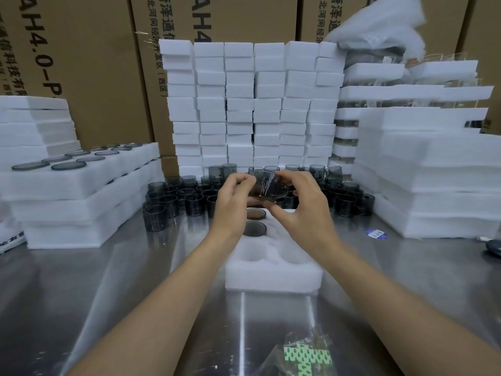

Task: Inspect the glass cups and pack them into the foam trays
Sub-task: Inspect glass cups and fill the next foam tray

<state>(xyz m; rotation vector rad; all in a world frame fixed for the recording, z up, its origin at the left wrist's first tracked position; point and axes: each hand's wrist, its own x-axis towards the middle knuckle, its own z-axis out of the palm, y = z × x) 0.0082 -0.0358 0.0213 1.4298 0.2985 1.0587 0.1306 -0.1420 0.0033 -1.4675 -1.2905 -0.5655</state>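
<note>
Sweeping from the left: the left hand (234, 198) comes up over the steel counter (108, 280) with fingers curled, its grip pinching the near-left edge of a smoky glass cup (267, 187), and straight across from it the right hand (296, 202) has its fingers wrapped over the top and far side of that same cup, thumb reaching underneath. So both grips are clamped on one cup, held up in the air between them and tipped onto its side, the long axis running roughly across from hand to hand, with what looks like the handle toward the right. Directly below the cup sits the open foam tray (273, 270), running away from the person. Two of its pockets on the left at the far end already hold packed cups (255, 221), while the nearer pockets sit vacant. My read: this is the inspection step, and the drop into the tray comes next. The cup needs turning upright from that sideways tilt, then lowering toward the person; the free pockets look about equally reachable for either hand. Behind the hands, loose cups (189, 198) wait in rows.
</note>
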